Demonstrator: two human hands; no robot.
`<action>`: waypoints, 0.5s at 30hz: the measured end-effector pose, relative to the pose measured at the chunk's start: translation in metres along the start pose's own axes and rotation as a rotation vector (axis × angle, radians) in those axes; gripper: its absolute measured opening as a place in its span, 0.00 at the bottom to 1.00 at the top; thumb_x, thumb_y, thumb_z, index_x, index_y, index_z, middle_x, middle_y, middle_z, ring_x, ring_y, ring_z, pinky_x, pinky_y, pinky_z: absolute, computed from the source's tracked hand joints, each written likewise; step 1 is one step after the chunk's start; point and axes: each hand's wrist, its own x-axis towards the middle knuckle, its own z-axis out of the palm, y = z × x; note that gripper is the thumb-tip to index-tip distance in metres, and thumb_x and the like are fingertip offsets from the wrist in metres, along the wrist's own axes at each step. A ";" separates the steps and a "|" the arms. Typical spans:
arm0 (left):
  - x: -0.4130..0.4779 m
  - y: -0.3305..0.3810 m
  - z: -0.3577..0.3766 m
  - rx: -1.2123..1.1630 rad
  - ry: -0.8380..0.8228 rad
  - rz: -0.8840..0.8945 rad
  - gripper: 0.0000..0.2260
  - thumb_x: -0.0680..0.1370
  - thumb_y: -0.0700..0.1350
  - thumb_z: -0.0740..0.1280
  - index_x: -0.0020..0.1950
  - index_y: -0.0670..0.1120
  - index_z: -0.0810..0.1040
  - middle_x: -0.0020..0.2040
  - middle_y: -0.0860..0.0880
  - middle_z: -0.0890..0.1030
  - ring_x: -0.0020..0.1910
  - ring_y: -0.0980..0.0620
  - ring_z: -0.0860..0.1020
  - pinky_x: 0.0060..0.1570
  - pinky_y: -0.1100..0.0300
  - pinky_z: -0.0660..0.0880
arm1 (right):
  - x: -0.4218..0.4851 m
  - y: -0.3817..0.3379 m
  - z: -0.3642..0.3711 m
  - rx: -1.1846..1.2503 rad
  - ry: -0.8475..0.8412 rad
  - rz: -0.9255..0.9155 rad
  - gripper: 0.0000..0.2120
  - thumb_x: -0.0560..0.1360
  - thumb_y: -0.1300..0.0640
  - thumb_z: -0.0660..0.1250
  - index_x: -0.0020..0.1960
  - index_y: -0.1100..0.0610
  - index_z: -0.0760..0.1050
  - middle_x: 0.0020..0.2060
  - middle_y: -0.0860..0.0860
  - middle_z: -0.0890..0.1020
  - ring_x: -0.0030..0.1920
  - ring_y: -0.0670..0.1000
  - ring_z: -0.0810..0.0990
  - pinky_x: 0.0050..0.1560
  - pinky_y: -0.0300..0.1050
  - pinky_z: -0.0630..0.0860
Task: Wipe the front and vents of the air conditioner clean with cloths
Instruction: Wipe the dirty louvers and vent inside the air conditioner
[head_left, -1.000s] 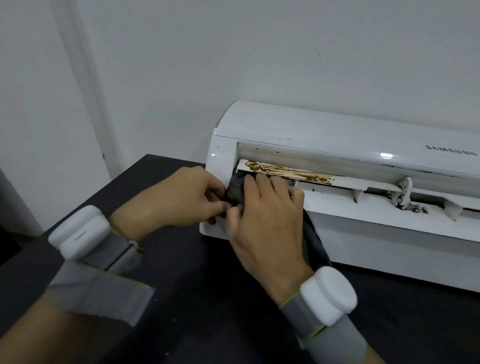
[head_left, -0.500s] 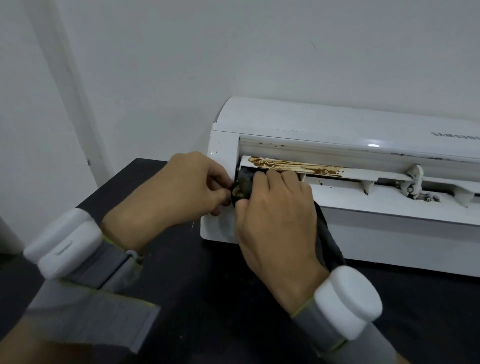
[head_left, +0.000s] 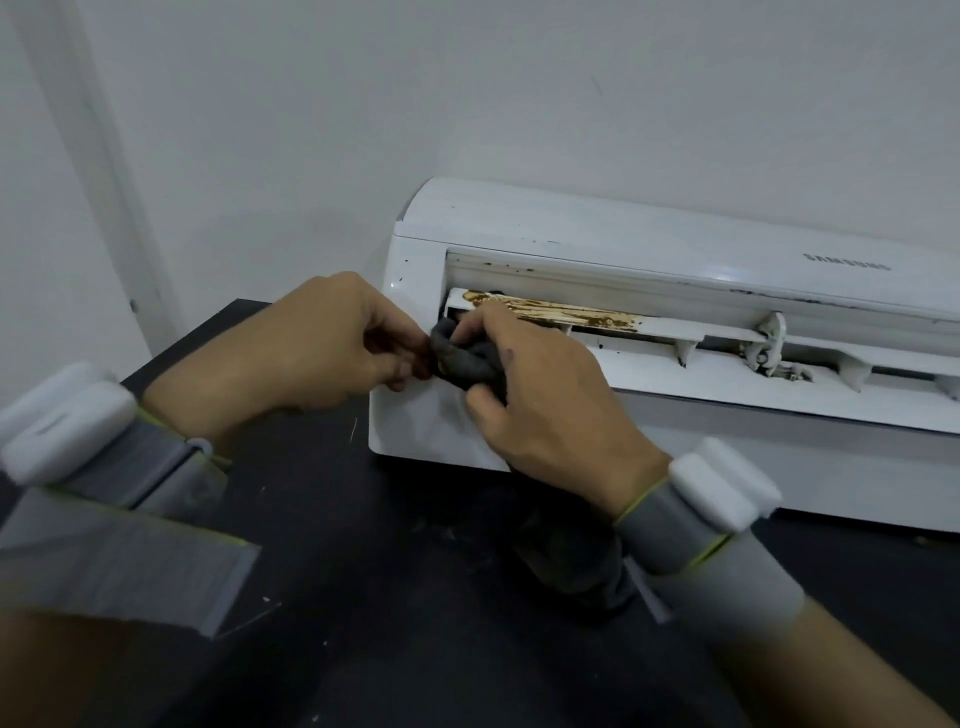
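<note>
on a black tabletop, pushed up against a white wall: a white samsung air conditioner, lying lengthwise, vent slot facing the camera. in that slot, a white louver flap, smeared with brown grime along its left stretch, with dark specks on the lip above. at the left end of the slot, a dark grey cloth, bunched into a wad just in front of the casing, the rest trailing down under the right wrist onto the tabletop. left hand: fingers curled, thumb and fingertips pinching the left edge of the wad. right hand: curled over the wad from the right, index finger and thumb wrapped round it, knuckles just beside the stained end of the flap; touching the flap or not, cannot tell. on each wrist, a grey strap carrying a white block. further right along the flap, a small white hinge piece and little fins hanging beneath. below the slot, the unit's lower front panel, pale and smooth.
</note>
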 end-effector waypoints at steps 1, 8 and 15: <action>-0.001 0.000 0.000 -0.011 -0.002 -0.010 0.14 0.73 0.34 0.70 0.50 0.53 0.84 0.35 0.63 0.83 0.35 0.68 0.80 0.39 0.80 0.70 | 0.001 0.002 -0.002 0.013 -0.024 -0.016 0.12 0.71 0.57 0.64 0.54 0.51 0.69 0.48 0.47 0.80 0.44 0.51 0.73 0.40 0.42 0.58; -0.007 0.003 0.001 -0.025 0.015 -0.022 0.13 0.73 0.38 0.70 0.52 0.54 0.83 0.39 0.60 0.84 0.38 0.66 0.81 0.49 0.74 0.74 | -0.013 0.014 -0.022 0.135 -0.095 -0.055 0.13 0.70 0.65 0.62 0.53 0.56 0.67 0.50 0.48 0.72 0.49 0.47 0.68 0.50 0.33 0.66; -0.003 0.006 0.006 0.036 0.151 0.016 0.04 0.71 0.46 0.73 0.43 0.55 0.84 0.33 0.61 0.82 0.37 0.70 0.78 0.38 0.77 0.71 | -0.024 -0.017 0.002 -0.192 0.157 0.089 0.17 0.72 0.49 0.64 0.55 0.60 0.71 0.50 0.55 0.75 0.50 0.55 0.71 0.53 0.50 0.70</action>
